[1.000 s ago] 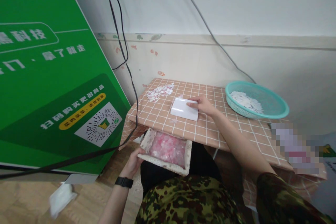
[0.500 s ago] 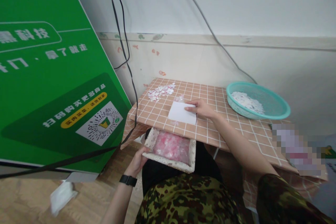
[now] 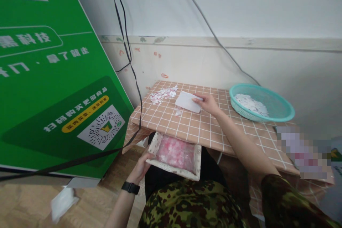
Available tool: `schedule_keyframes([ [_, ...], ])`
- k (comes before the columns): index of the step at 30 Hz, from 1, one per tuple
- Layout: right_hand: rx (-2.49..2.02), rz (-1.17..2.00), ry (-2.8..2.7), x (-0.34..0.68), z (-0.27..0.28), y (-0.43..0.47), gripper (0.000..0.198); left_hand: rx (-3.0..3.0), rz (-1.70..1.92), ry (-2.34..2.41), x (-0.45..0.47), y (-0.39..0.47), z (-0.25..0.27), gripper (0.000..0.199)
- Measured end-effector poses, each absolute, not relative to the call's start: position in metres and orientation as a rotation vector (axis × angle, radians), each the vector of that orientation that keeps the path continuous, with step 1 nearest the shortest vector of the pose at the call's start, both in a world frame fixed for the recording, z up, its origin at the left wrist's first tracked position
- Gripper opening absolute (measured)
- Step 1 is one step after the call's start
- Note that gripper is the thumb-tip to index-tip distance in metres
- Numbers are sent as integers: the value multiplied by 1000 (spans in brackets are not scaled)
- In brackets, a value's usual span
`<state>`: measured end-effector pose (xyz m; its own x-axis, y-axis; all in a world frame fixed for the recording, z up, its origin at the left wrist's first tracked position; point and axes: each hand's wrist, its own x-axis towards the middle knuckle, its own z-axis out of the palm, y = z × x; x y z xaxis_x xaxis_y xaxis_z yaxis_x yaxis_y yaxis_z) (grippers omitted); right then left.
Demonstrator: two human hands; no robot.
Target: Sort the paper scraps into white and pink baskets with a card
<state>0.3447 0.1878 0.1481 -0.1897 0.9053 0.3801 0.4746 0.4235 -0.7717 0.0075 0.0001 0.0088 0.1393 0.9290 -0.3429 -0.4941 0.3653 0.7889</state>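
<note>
My left hand (image 3: 143,166) grips the left side of a pale, spotted rectangular basket (image 3: 171,171) below the table's front edge. Inside it lie many small pink and white pieces in clear wrapping (image 3: 175,152). My right hand (image 3: 208,104) pinches the right end of a white card (image 3: 187,102), tilted above the table. Just below the card's left part a small clear piece (image 3: 178,111) rests on the cloth. A pile of small white and pink pieces (image 3: 163,94) is spread to the left of the card.
A checked brown cloth covers the table (image 3: 221,133). A teal plastic basket (image 3: 283,115) holding white pieces (image 3: 251,105) stands at the right. A green panel (image 3: 66,78) with a dangling black strap (image 3: 137,85) is on the left. A white bag (image 3: 62,203) lies on the floor.
My right hand has moved the card away from me, toward the back of the table, tilting it and uncovering the small clear piece. The spotted basket has shifted slightly toward me in my left hand.
</note>
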Motion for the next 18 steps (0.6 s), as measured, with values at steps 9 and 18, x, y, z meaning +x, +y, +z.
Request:
schedule_keyframes([
  [9, -1027, 755, -2161, 322, 160, 187, 25, 614, 1107, 903, 8, 0, 12, 47],
  [18, -1084, 819, -2121, 351, 168, 177, 26, 599, 1119, 894, 8, -1, 9, 49],
])
